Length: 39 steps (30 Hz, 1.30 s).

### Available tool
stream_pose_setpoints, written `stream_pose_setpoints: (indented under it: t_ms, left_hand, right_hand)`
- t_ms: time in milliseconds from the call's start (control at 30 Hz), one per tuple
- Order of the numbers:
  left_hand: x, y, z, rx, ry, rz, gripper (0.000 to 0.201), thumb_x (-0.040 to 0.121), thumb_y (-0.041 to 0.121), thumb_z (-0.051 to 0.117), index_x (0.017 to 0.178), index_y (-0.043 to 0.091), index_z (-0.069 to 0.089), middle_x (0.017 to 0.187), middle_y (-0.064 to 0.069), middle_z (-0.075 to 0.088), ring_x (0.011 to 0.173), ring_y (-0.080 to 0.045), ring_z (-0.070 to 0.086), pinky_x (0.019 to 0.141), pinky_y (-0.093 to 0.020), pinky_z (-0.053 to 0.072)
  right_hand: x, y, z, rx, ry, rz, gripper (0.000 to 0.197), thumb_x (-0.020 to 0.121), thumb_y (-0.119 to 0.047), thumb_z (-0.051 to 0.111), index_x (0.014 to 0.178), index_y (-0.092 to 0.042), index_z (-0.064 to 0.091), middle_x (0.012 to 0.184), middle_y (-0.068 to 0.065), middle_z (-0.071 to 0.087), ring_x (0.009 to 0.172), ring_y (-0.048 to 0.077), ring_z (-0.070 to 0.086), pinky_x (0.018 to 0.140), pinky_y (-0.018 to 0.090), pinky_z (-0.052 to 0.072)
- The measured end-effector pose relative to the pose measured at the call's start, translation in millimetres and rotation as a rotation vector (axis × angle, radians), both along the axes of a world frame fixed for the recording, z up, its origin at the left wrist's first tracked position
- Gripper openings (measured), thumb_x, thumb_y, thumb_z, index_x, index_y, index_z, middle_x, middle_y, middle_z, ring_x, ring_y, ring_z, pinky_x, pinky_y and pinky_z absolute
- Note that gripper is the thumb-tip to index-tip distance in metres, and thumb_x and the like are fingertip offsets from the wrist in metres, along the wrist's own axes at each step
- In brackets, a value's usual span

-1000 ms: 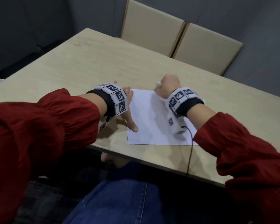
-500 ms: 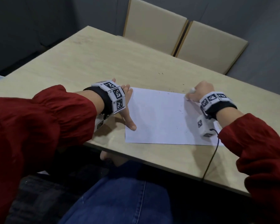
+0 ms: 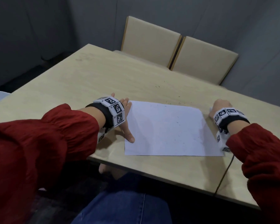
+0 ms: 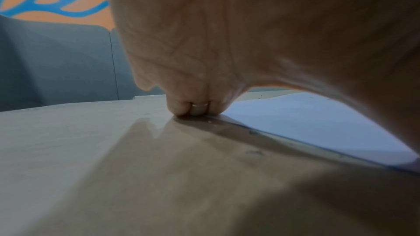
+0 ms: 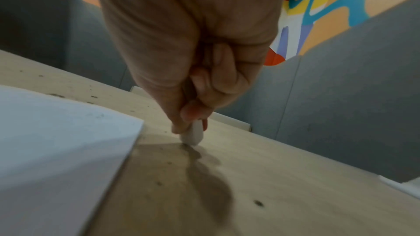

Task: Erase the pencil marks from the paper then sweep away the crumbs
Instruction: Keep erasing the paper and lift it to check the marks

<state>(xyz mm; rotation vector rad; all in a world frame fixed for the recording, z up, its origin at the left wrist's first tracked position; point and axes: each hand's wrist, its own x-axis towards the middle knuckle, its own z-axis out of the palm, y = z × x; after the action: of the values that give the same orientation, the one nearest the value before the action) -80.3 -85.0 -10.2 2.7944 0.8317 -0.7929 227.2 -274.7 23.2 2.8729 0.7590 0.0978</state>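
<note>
Paper: the white sheet (image 3: 165,130) lies flat near the front edge of the tabletop (image 3: 90,78), and I can make out no pencil lines on it, only specks.
Crumbs: small dark bits (image 3: 178,122) dot the right half of the sheet, with more on the bare wood past its far edge.
Eraser: a white eraser (image 5: 193,134) is pinched in the right hand (image 3: 221,107), its tip touching the wood just off the sheet's far right corner.
What changed: a second ago that hand was rubbing mid-sheet near the far edge; it has since slid right, across and off the paper.
Left hand: the left hand (image 3: 125,120) has stayed put, fingers straight, pressing the sheet's left edge; thumb on the near left part.
Meaning: erasing looks finished, I'd say; the eraser seems about to be set down, and the sweeping is not yet done.
</note>
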Motion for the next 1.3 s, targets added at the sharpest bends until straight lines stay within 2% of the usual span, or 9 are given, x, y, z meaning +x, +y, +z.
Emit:
stream_pose_setpoints:
  t_ms: [133,233,300,367,500,700,933,1100,1300]
  left_hand:
    - [1,1,0,-0.004,-0.005,0.019,0.172,0.019,0.1,0.053,0.151,0.019,-0.022,0.159,-0.001,-0.024,0.148,-0.019,-0.018,0.115,-0.057,-0.015]
    - [6,0,-2,-0.026,-0.044,0.054,0.178,0.007,0.097,0.059,0.153,0.018,-0.008,0.161,-0.001,-0.01,0.15,-0.025,0.0,0.118,-0.056,0.014]
    - [9,1,-4,-0.018,-0.086,0.043,0.171,0.0,0.095,0.058,0.144,0.013,0.018,0.155,-0.006,0.014,0.143,-0.03,0.022,0.111,-0.053,0.031]
    - [8,-2,-1,-0.017,-0.132,0.031,0.158,0.002,0.093,0.063,0.135,0.014,0.029,0.151,-0.006,0.022,0.139,-0.03,0.03,0.108,-0.05,0.036]
    - [-1,-17,7,-0.069,-0.233,0.057,0.14,0.039,0.069,0.087,0.147,0.012,0.019,0.146,-0.006,0.03,0.139,-0.027,0.03,0.113,-0.044,0.031]
    - [-1,-8,-4,-0.164,-0.348,0.179,0.133,0.015,0.074,0.085,0.129,0.027,0.036,0.113,0.008,0.06,0.103,-0.02,0.06,0.09,-0.042,0.052]
    - [-6,-29,10,-0.151,-0.407,0.126,0.141,0.037,0.058,0.093,0.147,0.011,0.019,0.134,-0.005,0.051,0.12,-0.029,0.053,0.098,-0.04,0.047]
    - [-1,-36,15,-0.129,-0.329,0.09,0.11,0.052,0.052,0.091,0.137,0.005,0.039,0.116,-0.006,0.062,0.106,-0.026,0.06,0.093,-0.036,0.05]
    - [3,-36,11,-0.125,-0.352,0.112,0.111,0.058,0.053,0.088,0.144,0.005,0.036,0.143,-0.008,0.047,0.13,-0.028,0.047,0.107,-0.041,0.04]
  right_hand:
    - [1,-30,3,0.126,0.114,-0.154,0.029,0.089,-0.027,0.061,0.079,0.0,0.06,0.073,0.013,0.057,0.076,0.032,0.056,0.066,0.031,0.046]
    - [-1,-44,-3,0.399,0.475,-0.217,0.038,0.068,-0.037,0.078,0.082,-0.002,0.07,0.083,0.013,0.066,0.076,0.03,0.061,0.071,0.038,0.051]
    - [-9,-48,-9,0.46,0.661,-0.26,0.045,0.051,-0.034,0.085,0.079,-0.003,0.068,0.074,0.012,0.058,0.066,0.027,0.053,0.063,0.041,0.046]
    - [-25,-48,-13,0.404,0.653,-0.208,0.042,0.055,-0.032,0.086,0.077,-0.002,0.067,0.066,0.011,0.055,0.06,0.025,0.052,0.06,0.035,0.044]
    - [-42,-44,-11,0.367,0.576,-0.186,0.032,0.059,-0.026,0.085,0.069,-0.005,0.065,0.072,0.012,0.065,0.066,0.026,0.061,0.059,0.027,0.045]
    - [-52,-52,-4,0.395,0.565,-0.223,0.031,0.065,-0.028,0.085,0.068,-0.006,0.063,0.074,0.007,0.065,0.072,0.023,0.06,0.064,0.027,0.045]
    - [-53,-57,-5,0.442,0.594,-0.232,0.03,0.062,-0.028,0.085,0.069,-0.003,0.07,0.079,0.014,0.071,0.067,0.026,0.064,0.066,0.03,0.048]
    - [-53,-59,-3,0.45,0.631,-0.249,0.035,0.068,-0.032,0.084,0.074,-0.002,0.067,0.08,0.013,0.071,0.071,0.027,0.067,0.065,0.029,0.05]
    - [-60,-66,4,0.524,0.495,-0.149,0.033,0.075,-0.032,0.079,0.072,-0.002,0.065,0.073,0.01,0.063,0.063,0.023,0.056,0.053,0.025,0.039]
